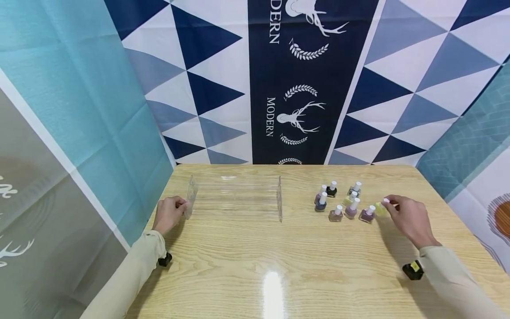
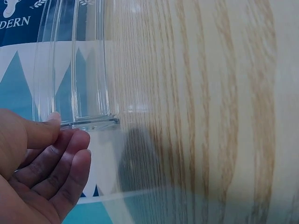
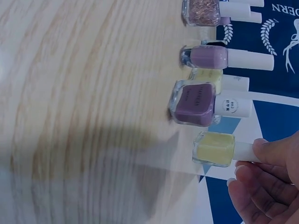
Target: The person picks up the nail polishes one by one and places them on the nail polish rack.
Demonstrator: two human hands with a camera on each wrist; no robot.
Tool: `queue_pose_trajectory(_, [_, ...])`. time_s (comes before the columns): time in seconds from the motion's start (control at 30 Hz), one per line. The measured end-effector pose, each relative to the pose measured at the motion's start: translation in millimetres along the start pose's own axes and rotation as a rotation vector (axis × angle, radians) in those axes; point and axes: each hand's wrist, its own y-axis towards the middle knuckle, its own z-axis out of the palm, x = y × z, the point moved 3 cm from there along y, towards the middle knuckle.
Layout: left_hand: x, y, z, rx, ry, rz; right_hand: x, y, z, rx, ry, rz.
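A clear plastic tiered rack (image 1: 239, 206) stands on the left part of the table. My left hand (image 1: 169, 215) pinches its left end panel between thumb and fingers; the left wrist view shows the thumb (image 2: 52, 123) over the panel's edge. On the right, my right hand (image 1: 410, 219) holds a pale yellow nail polish bottle (image 3: 215, 148) by its white cap. Just left of it are a dark purple nail polish bottle (image 1: 367, 214) and a lilac one (image 1: 351, 209). Whether the yellow bottle touches the table, I cannot tell.
More nail polish bottles stand in a loose group: a glittery one (image 1: 336, 214), a dark blue one (image 1: 320, 203), a black one (image 1: 331, 190) and several others. The wooden table (image 1: 239, 266) meets a patterned cloth (image 1: 219, 110) at the back.
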Motion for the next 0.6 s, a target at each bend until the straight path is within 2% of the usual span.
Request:
queue_pose_trajectory(0.2, [0.5,0.3,-0.3,-0.003,-0.01,0.001,5.2,0.3,-4.9,-0.014,0.005,-0.012])
queue_pose_trajectory(0.43, [-0.6,1.4,-1.1,-0.01,-0.011,0.003,12.6,1.9,-12.6,-0.06,0.004,-0.069])
queue_pose_trajectory(0.6, [0.8,1.2,0.4,-0.006,-0.008,-0.009,18.5,4.5,-16.8,-0.059,0.002,-0.078])
